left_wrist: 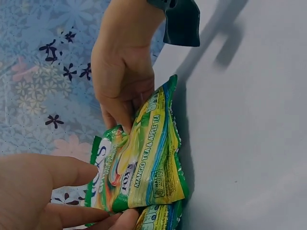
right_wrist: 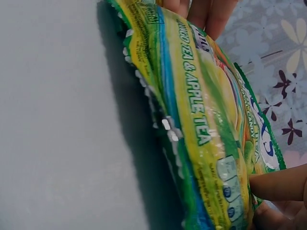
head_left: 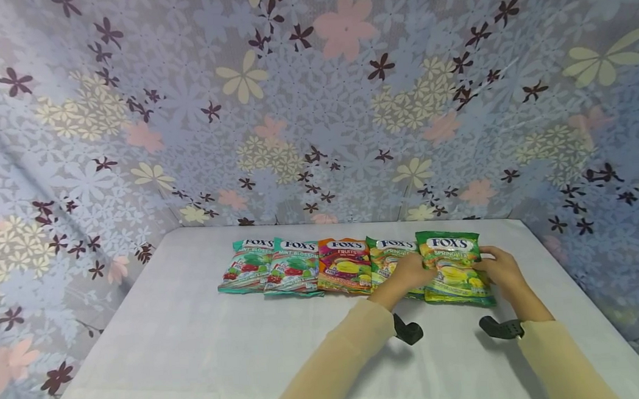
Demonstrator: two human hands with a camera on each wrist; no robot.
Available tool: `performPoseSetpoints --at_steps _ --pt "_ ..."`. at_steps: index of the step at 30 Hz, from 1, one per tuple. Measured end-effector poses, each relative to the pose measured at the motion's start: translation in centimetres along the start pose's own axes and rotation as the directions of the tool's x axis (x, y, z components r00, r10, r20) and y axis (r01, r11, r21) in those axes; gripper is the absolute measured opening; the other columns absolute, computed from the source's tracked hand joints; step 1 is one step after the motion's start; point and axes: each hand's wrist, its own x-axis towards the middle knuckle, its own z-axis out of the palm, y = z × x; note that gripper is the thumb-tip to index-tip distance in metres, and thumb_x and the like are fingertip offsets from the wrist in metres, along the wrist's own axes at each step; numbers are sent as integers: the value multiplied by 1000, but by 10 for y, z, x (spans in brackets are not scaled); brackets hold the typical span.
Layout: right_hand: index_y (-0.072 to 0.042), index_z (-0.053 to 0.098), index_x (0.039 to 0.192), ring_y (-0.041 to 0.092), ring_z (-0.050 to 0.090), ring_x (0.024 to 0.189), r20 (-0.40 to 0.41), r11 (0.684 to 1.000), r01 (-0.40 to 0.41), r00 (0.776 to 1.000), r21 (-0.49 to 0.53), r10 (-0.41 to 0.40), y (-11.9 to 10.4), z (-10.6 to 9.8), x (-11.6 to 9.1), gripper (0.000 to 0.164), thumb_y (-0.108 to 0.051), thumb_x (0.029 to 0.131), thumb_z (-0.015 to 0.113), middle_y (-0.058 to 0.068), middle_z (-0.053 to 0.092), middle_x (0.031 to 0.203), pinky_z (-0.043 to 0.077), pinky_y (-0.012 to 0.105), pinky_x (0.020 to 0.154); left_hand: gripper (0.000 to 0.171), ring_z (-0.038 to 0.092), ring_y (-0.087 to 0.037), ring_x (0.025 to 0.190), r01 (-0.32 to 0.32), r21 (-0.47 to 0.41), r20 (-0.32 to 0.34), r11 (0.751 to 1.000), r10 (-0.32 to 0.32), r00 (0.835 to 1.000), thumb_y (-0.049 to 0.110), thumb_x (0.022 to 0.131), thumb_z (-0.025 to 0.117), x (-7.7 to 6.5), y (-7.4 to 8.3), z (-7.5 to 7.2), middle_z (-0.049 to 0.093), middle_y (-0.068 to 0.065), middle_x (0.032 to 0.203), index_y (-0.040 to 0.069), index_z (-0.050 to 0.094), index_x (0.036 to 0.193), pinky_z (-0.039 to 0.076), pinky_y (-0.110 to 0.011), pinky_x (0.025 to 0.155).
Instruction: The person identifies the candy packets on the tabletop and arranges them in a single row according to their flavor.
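Note:
At the right end of a row of candy bags lies a green and yellow Fox's Spring Tea candy bag [head_left: 452,270], marked "Mango Tea & Apple Tea" in both wrist views. My left hand [head_left: 410,271] grips its left edge, thumb and fingers [left_wrist: 67,170] around the side. Its right edge is held by my right hand [head_left: 501,269], whose fingers [right_wrist: 280,184] press into the wrapper. The bag's lower edge faces the white table [right_wrist: 53,115]. Beside it, a second Spring Tea bag [head_left: 383,259] is partly hidden behind my left hand and wrist.
Further left lie an orange and purple Fox's Fruits bag [head_left: 345,266] and two teal Mint Blossom bags [head_left: 293,268], set side by side. A floral cloth [head_left: 313,102] rises behind the white table [head_left: 197,347]. Dark wrist straps [head_left: 503,327] sit at both sleeve cuffs.

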Motion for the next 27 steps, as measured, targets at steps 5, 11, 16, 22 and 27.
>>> performPoseSetpoints --at_steps 5,11,16,22,27 --pt "11 31 144 38 50 104 -58 999 -48 997 -17 47 3 3 2 58 -5 92 53 36 41 133 44 34 69 38 35 -9 54 -37 57 24 998 36 999 24 94 64 -3 0 2 47 -1 65 7 48 63 34 -24 52" --pt "11 38 141 47 47 116 -136 994 -74 989 -86 62 5 6 2 54 -5 92 53 36 43 134 42 53 90 25 56 -9 74 -64 124 23 990 62 998 25 93 64 -8 3 5 66 -1 94 2 67 84 43 -23 62" --pt "14 41 137 48 46 116 -153 981 -45 988 -188 16 6 5 2 50 -6 93 53 36 46 130 41 55 92 48 22 -9 45 -81 86 39 993 78 996 22 94 63 -11 6 7 25 4 53 11 36 56 25 -23 45" --pt "17 46 131 49 49 112 -162 957 1 986 -290 -50 6 3 -2 47 -9 93 54 36 52 123 40 57 92 50 17 -7 44 -122 92 43 988 118 992 20 95 61 -17 9 6 21 5 51 12 32 55 21 -22 45" --pt "19 46 129 51 50 108 -188 920 83 968 -382 -165 -4 5 -11 47 -9 92 54 37 52 120 41 58 88 38 32 -7 47 -129 168 48 977 122 991 24 97 60 -17 7 -2 40 3 57 7 51 63 30 -21 47"
